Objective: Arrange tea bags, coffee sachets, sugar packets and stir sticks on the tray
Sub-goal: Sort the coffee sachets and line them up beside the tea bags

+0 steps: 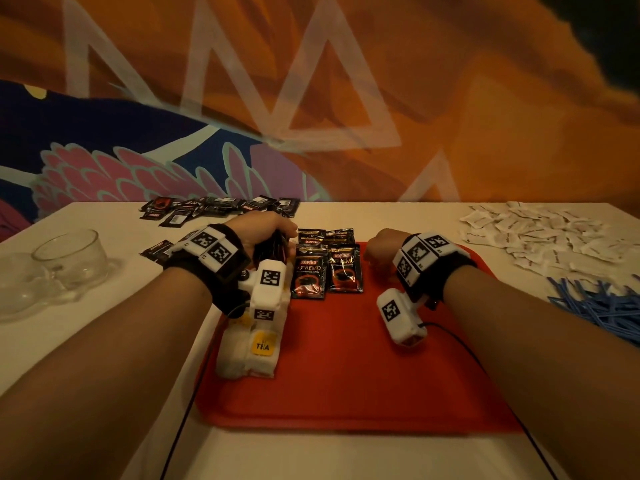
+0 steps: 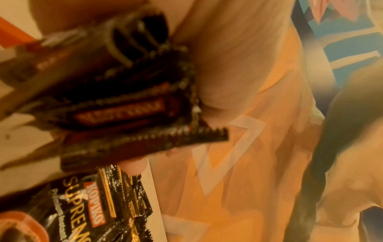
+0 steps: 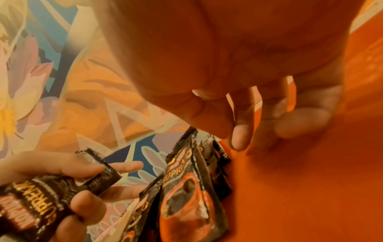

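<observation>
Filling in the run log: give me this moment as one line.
left hand: grips coffee sachets | right hand: fingertips on red tray, holds nothing | tray: tea bags, four laid sachets | sugar packets, stir sticks: off tray

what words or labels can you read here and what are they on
"KOPIKO SUPREMO": coffee sachets laid on the red tray.
"SUPREMO": sachets in the left hand.
"TEA": yellow tag on the tea bags.
Small print under "SUPREMO", the sugar packets and the far sachet pile: too small or blurred.

Head view overhead; wrist views close (both on sachets (image 2: pixel 116 106)).
</observation>
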Motion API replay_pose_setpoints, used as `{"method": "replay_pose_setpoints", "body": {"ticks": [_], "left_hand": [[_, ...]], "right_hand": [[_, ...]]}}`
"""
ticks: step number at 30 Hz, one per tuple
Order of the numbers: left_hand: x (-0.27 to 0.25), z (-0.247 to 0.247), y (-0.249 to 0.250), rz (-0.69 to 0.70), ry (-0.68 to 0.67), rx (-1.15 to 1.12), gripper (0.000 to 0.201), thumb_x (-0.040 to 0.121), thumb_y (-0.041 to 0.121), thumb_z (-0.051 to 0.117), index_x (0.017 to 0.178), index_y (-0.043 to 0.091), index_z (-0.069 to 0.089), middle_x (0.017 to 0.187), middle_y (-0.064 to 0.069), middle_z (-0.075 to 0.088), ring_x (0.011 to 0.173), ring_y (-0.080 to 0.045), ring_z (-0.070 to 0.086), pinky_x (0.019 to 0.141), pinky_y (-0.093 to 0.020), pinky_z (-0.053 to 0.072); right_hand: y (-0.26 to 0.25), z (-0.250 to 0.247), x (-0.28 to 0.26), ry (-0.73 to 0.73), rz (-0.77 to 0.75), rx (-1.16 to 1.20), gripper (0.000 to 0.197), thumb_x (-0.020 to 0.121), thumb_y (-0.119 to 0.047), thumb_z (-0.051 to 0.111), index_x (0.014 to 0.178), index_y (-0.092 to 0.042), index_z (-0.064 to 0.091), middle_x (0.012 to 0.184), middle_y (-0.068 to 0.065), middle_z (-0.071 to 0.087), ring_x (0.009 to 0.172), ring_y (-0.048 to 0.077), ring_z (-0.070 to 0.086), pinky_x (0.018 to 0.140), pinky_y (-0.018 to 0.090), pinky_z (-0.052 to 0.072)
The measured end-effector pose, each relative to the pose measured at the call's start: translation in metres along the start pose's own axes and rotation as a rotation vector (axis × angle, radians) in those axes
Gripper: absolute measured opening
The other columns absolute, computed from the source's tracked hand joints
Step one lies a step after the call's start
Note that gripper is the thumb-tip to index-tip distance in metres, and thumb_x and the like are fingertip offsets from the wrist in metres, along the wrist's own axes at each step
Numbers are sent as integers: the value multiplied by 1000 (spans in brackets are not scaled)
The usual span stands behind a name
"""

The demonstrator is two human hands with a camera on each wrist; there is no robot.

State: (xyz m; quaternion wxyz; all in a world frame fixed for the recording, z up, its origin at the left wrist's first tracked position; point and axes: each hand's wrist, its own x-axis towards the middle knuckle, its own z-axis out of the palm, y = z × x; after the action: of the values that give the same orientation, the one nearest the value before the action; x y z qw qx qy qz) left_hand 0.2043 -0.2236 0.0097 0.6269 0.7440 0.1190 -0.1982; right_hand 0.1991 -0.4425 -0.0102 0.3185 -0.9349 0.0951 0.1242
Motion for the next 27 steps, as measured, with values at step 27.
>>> {"method": "replay_pose_setpoints", "body": {"ticks": [27], "left_hand": [[-52,20,-8,342,-230,-662,67,84,31,72,133,-9,51,126,-30,61,112,-41,65,94,-52,54]], "right_hand": [[-51,22,-41,150,-535,712,48,48,-56,85,71,-22,60,75,4,68,68,22,67,59,36,54]]}}
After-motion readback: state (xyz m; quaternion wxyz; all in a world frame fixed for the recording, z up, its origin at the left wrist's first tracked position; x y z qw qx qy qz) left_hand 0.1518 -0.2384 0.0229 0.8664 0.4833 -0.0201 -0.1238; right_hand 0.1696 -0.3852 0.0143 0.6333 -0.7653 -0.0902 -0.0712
